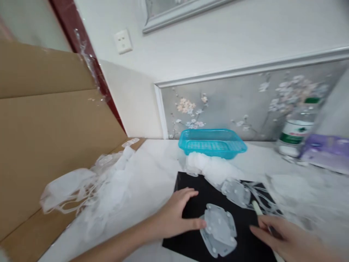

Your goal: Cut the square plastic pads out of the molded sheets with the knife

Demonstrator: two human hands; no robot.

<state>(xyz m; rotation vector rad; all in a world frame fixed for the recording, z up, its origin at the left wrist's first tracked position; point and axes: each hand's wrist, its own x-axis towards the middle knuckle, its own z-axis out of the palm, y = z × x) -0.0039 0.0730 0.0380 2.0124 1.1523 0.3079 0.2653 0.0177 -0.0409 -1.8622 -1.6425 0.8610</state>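
Observation:
My left hand (180, 213) is over the black mat (188, 238), its fingers apart. Its thumb tip is at the left edge of a translucent, frosted plastic piece (219, 231) with notched edges and small round bumps. In my right hand (286, 234), to the right of that piece, is a slim stick-like tool with a pale end (256, 207), pinched between thumb and fingers. Its exact kind is blurred. Behind, a similar frosted piece (236, 193) lies at the end of a row of stacked white pieces (211, 167). Thin clear strips (263, 194) lie beside it.
A blue plastic basket (215, 154) stands by the wall. A bottle with a green cap (297, 127) and a purple packet (327, 153) are at the right. On the left, white plastic scraps (109, 189) spill toward an open cardboard box (54, 131). More clear plastic (308, 193) lies right.

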